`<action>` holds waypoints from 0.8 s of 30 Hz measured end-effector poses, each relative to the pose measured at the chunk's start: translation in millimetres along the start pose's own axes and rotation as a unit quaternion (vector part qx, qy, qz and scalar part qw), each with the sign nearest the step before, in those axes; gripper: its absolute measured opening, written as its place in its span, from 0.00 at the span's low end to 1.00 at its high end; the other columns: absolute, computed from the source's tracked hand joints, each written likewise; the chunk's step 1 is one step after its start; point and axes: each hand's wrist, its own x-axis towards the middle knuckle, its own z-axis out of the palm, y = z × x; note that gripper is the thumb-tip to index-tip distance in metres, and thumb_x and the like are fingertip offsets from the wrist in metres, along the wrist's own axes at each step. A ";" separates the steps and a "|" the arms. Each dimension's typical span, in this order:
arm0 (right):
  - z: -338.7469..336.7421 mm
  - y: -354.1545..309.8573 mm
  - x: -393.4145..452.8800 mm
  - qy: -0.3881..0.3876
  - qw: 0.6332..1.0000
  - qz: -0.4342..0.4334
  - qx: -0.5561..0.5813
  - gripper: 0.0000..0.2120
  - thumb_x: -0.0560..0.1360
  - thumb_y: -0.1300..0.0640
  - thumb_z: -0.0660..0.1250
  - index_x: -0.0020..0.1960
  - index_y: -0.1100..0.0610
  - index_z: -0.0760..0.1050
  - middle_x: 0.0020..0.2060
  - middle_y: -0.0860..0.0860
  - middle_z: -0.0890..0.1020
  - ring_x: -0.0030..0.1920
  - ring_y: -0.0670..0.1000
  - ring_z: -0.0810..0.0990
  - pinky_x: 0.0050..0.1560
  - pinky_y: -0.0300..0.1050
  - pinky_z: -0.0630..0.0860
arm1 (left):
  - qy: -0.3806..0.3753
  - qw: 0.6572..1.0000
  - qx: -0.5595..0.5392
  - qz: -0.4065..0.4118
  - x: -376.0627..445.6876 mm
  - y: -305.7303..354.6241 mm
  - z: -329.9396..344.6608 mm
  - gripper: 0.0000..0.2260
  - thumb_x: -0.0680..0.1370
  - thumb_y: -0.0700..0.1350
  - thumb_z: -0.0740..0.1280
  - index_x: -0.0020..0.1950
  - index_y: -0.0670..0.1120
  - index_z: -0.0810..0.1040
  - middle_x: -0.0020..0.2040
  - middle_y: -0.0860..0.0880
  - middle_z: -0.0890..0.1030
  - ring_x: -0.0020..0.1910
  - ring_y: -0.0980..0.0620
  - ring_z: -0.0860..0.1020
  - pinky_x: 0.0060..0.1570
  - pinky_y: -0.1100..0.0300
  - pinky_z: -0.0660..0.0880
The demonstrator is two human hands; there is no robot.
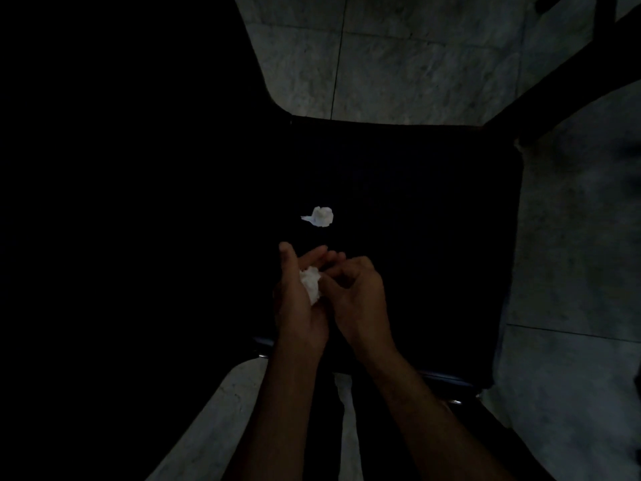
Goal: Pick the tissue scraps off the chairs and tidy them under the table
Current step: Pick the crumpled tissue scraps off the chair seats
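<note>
Dim indoor room, kind unclear: marble-tile floor (pixel 399 64), dark chair (pixel 416 203).

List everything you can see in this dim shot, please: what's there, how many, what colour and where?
tissue scrap on seat: one, white, middle of the chair seat
tissue wad in hand: one, white, in the left palm
chair seat: one, black, centre of view
floor: pale grey tiles, around the chair
left hand: one, palm up, fingers straight, cradling the wad
right hand: one, fingers curled at the wad; whether it pinches it is unclear
</note>
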 end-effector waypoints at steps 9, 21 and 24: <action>-3.0 -8.9 21.0 -0.096 0.995 -0.026 -0.009 0.08 0.76 0.65 0.66 0.50 0.57 0.82 0.40 0.45 0.81 0.40 0.40 0.80 0.44 0.36 0.75 | 0.126 0.985 0.054 0.104 13.6 9.1 -12.1 0.07 0.82 0.42 0.63 0.50 0.46 0.81 0.34 0.51 0.80 0.33 0.55 0.79 0.32 0.63 0.77; 3.6 -8.6 97.9 -0.100 0.876 -0.260 -0.395 0.17 0.78 0.57 0.65 0.66 0.57 0.76 0.61 0.58 0.71 0.53 0.57 0.78 0.49 0.50 0.80 | 0.048 0.996 -0.029 0.070 21.4 20.7 -22.5 0.16 0.83 0.38 0.59 0.71 0.41 0.70 0.50 0.44 0.83 0.44 0.53 0.85 0.40 0.58 0.81; -0.5 -1.7 98.3 -0.106 0.874 -0.277 -0.384 0.12 0.78 0.56 0.66 0.57 0.61 0.80 0.54 0.58 0.74 0.48 0.55 0.78 0.44 0.44 0.76 | 0.041 0.996 -0.049 0.054 21.5 21.0 -23.7 0.16 0.83 0.39 0.56 0.72 0.40 0.68 0.55 0.41 0.79 0.46 0.50 0.84 0.41 0.59 0.81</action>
